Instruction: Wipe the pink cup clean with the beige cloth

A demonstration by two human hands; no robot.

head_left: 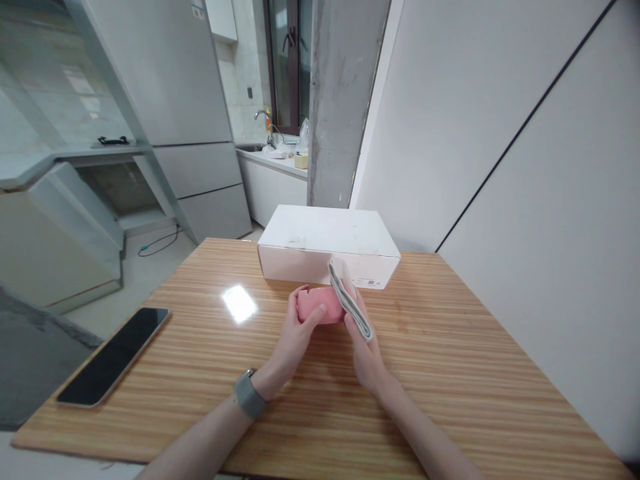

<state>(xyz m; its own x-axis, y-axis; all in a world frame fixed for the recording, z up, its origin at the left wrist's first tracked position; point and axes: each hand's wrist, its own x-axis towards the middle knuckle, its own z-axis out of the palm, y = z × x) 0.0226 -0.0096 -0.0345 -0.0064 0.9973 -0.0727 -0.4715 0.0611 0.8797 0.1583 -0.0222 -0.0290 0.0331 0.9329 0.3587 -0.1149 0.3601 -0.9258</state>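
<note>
My left hand (295,337) is closed round a small pink case (320,305), which rests just above the wooden table (450,373). The fingers of my right hand (367,357) grip a folded stack of grey-white cloth or paper (350,300), held on edge against the pink case's right side. A grey watch (249,395) sits on my left wrist. Both hands are near the table's middle, just in front of a white box (325,243).
A closed white cardboard box stands at the table's far edge. A black phone (117,353) lies face up at the left edge. A white wall (525,167) runs along the right. A fridge, a counter and a sink stand beyond the table.
</note>
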